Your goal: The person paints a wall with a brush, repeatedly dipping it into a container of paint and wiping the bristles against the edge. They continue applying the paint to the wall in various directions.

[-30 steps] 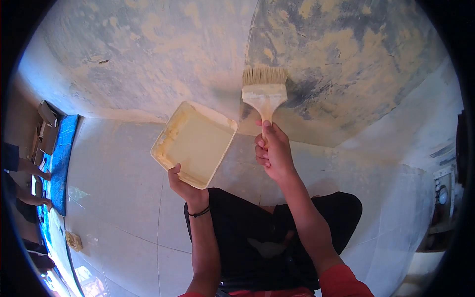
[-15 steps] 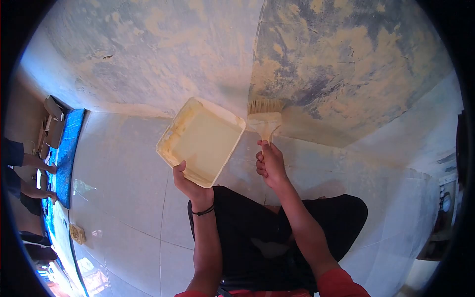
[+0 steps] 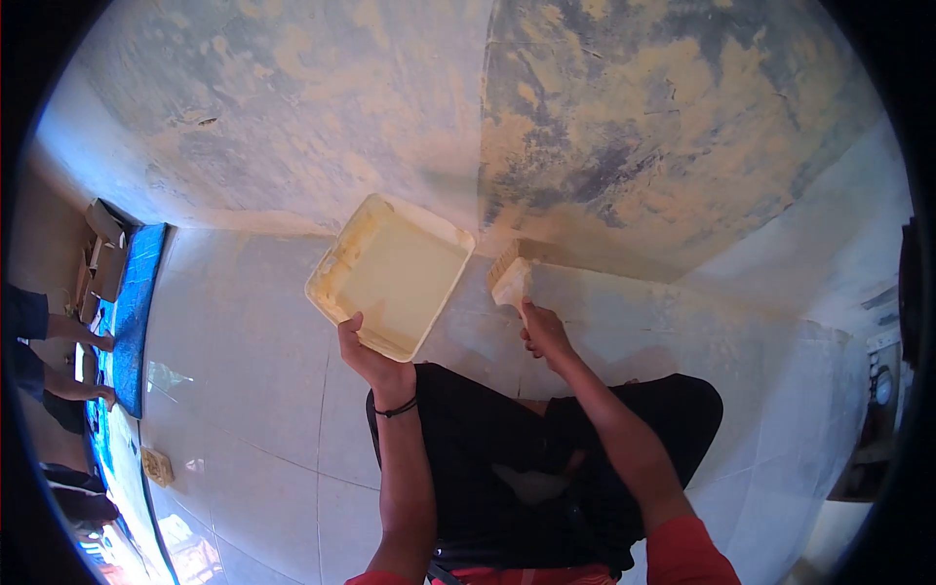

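Observation:
My left hand [image 3: 373, 361] grips the near corner of a square paint tray [image 3: 458, 232], thumb over the rim. Cream-coloured paint [image 3: 405, 273] covers its bottom, with yellowish smears along the left wall. In my right hand [image 3: 546, 336], fingers wrapped round its handle, is a wide paintbrush [image 3: 511, 283] with a paint-coated head. The bristles tilt up and left, close to the foot of the wall [image 3: 624, 146] and just right of the tray. Patchy cream paint over grey marks that wall.
I sit cross-legged on a tiled floor [image 3: 244, 390]. At the left, other people's legs stand by a blue sheet [image 3: 141, 322] and cardboard boxes [image 3: 102, 249]. A small brownish block [image 3: 156, 466] lies on the tiles. Various items [image 3: 882, 390] stand at the far right.
The paintbrush has come down from the wall corner toward the floor, its head turning to tilt left. The tray has shifted only slightly.

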A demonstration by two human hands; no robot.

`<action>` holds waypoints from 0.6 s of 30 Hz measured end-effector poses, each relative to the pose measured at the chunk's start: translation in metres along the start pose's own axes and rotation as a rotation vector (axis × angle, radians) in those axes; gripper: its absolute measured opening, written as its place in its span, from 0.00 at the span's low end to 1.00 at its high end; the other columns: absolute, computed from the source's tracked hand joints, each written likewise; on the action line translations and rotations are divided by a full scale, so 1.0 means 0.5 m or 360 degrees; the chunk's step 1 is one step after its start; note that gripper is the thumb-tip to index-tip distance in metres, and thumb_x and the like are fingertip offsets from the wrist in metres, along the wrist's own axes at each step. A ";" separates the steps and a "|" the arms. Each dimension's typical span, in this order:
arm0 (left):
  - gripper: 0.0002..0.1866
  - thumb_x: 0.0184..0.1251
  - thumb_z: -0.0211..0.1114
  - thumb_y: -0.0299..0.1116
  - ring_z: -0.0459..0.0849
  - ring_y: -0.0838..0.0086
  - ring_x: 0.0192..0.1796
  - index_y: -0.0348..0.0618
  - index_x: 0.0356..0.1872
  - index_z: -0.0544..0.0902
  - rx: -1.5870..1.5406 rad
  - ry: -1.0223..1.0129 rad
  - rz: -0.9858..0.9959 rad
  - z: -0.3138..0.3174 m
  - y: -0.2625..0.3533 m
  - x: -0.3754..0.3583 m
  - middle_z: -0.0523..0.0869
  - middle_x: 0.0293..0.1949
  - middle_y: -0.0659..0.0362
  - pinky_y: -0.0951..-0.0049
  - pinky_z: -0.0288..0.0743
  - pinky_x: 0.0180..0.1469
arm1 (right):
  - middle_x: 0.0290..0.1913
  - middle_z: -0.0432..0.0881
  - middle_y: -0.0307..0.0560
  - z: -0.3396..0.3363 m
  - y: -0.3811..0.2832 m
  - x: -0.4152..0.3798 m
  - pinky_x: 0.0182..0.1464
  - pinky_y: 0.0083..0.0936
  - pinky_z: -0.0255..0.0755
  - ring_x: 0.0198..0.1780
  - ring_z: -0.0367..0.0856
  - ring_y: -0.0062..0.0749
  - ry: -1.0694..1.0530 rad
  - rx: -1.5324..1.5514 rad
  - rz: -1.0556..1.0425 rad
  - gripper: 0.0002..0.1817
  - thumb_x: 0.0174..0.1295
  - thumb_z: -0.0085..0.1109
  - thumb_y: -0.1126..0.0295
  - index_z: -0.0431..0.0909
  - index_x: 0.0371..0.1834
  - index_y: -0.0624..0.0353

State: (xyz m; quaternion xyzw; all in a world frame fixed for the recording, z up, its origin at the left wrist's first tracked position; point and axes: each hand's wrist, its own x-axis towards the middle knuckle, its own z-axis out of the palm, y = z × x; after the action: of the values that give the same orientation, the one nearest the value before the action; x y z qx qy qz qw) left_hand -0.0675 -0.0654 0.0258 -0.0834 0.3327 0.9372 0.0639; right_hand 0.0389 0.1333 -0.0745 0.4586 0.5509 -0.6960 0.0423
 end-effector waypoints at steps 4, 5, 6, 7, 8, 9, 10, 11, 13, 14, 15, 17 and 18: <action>0.25 0.57 0.51 0.35 0.76 0.64 0.53 0.37 0.57 0.67 0.0008 -0.0057 0.0023 0.001 -0.001 -0.003 0.75 0.51 0.54 0.66 0.71 0.53 | 0.26 0.79 0.59 -0.081 -0.003 -0.033 0.33 0.41 0.73 0.28 0.80 0.50 0.0361 -0.1343 -0.0699 0.22 0.64 0.44 0.53 0.75 0.33 0.64; 0.25 0.57 0.51 0.35 0.76 0.64 0.53 0.37 0.57 0.67 0.0003 -0.0094 0.0027 -0.001 -0.003 -0.003 0.75 0.51 0.54 0.66 0.71 0.53 | 0.28 0.80 0.62 -0.095 -0.017 -0.055 0.38 0.45 0.73 0.34 0.80 0.55 0.0467 -0.1664 -0.0713 0.20 0.63 0.46 0.55 0.75 0.33 0.65; 0.25 0.57 0.51 0.35 0.76 0.64 0.53 0.37 0.57 0.67 0.0005 -0.0100 0.0014 -0.003 -0.005 -0.002 0.75 0.51 0.54 0.66 0.71 0.53 | 0.28 0.80 0.62 -0.111 -0.018 -0.060 0.38 0.45 0.73 0.34 0.80 0.55 0.0477 -0.1659 -0.0703 0.20 0.63 0.46 0.55 0.75 0.33 0.65; 0.25 0.57 0.51 0.35 0.76 0.64 0.53 0.37 0.57 0.67 0.0011 -0.0128 0.0009 -0.005 -0.006 -0.001 0.75 0.51 0.54 0.66 0.71 0.53 | 0.28 0.80 0.61 -0.127 -0.019 -0.064 0.38 0.45 0.73 0.33 0.80 0.55 0.0524 -0.1749 -0.0758 0.19 0.62 0.48 0.56 0.75 0.35 0.65; 0.25 0.57 0.51 0.36 0.76 0.64 0.53 0.37 0.57 0.67 0.0018 -0.0156 0.0005 -0.005 -0.008 -0.002 0.75 0.51 0.54 0.66 0.71 0.53 | 0.28 0.80 0.60 -0.139 -0.018 -0.067 0.39 0.45 0.73 0.33 0.80 0.55 0.0568 -0.1840 -0.0812 0.18 0.61 0.51 0.57 0.75 0.36 0.65; 0.25 0.57 0.51 0.36 0.76 0.64 0.53 0.37 0.57 0.67 0.0021 -0.0160 -0.0002 -0.004 -0.010 -0.003 0.75 0.51 0.54 0.66 0.71 0.53 | 0.28 0.80 0.60 -0.146 -0.007 -0.064 0.39 0.45 0.73 0.33 0.80 0.55 0.0574 -0.1836 -0.0806 0.18 0.61 0.51 0.57 0.75 0.36 0.65; 0.25 0.57 0.51 0.36 0.76 0.64 0.53 0.37 0.57 0.67 0.0037 -0.0148 -0.0011 -0.004 -0.012 -0.004 0.75 0.51 0.54 0.66 0.71 0.53 | 0.29 0.80 0.60 -0.149 0.013 -0.052 0.39 0.45 0.73 0.33 0.80 0.55 0.0647 -0.1756 -0.0825 0.18 0.60 0.52 0.58 0.75 0.37 0.66; 0.26 0.57 0.51 0.36 0.76 0.64 0.53 0.37 0.57 0.67 0.0060 -0.0134 -0.0020 -0.004 -0.012 -0.005 0.75 0.51 0.54 0.66 0.71 0.53 | 0.29 0.80 0.60 -0.149 0.033 -0.038 0.40 0.44 0.73 0.33 0.80 0.54 0.0714 -0.1671 -0.0840 0.18 0.58 0.53 0.59 0.74 0.38 0.66; 0.26 0.57 0.51 0.36 0.76 0.64 0.53 0.37 0.57 0.66 0.0076 -0.0134 -0.0021 -0.010 -0.016 -0.002 0.75 0.51 0.54 0.66 0.71 0.53 | 0.30 0.80 0.59 -0.147 0.066 -0.003 0.35 0.42 0.75 0.32 0.81 0.51 0.0719 -0.1502 -0.0800 0.18 0.58 0.54 0.60 0.73 0.39 0.67; 0.26 0.56 0.51 0.36 0.76 0.64 0.53 0.38 0.57 0.66 0.0069 -0.0131 -0.0020 -0.011 -0.019 0.000 0.75 0.51 0.54 0.66 0.71 0.53 | 0.30 0.80 0.57 -0.150 0.081 0.010 0.31 0.39 0.76 0.31 0.82 0.47 0.0734 -0.1352 -0.0768 0.18 0.58 0.55 0.61 0.72 0.41 0.67; 0.26 0.56 0.51 0.36 0.76 0.64 0.53 0.38 0.57 0.66 0.0080 -0.0137 -0.0028 -0.010 -0.020 0.000 0.75 0.51 0.54 0.66 0.71 0.53 | 0.30 0.80 0.57 -0.146 0.077 0.007 0.31 0.39 0.76 0.31 0.82 0.47 0.0737 -0.1340 -0.0758 0.18 0.58 0.55 0.61 0.72 0.41 0.67; 0.27 0.56 0.52 0.36 0.76 0.64 0.53 0.38 0.58 0.65 0.0093 -0.0188 0.0010 -0.007 -0.024 -0.002 0.75 0.51 0.54 0.66 0.71 0.53 | 0.31 0.79 0.52 -0.129 0.055 -0.008 0.22 0.28 0.74 0.27 0.81 0.36 0.0450 -0.0295 -0.0183 0.16 0.58 0.57 0.64 0.70 0.40 0.66; 0.27 0.56 0.52 0.36 0.76 0.64 0.53 0.38 0.58 0.65 0.0090 -0.0192 -0.0002 -0.003 -0.026 -0.006 0.75 0.51 0.54 0.66 0.71 0.53 | 0.31 0.79 0.52 -0.125 0.058 -0.003 0.22 0.28 0.74 0.27 0.81 0.36 0.0462 -0.0293 -0.0179 0.16 0.58 0.57 0.64 0.70 0.40 0.66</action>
State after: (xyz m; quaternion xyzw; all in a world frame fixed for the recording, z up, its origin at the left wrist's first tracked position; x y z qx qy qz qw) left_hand -0.0623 -0.0566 0.0175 -0.0252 0.3546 0.9307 0.0866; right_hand 0.0930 0.1715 -0.0928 0.5169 0.6374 -0.5704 -0.0350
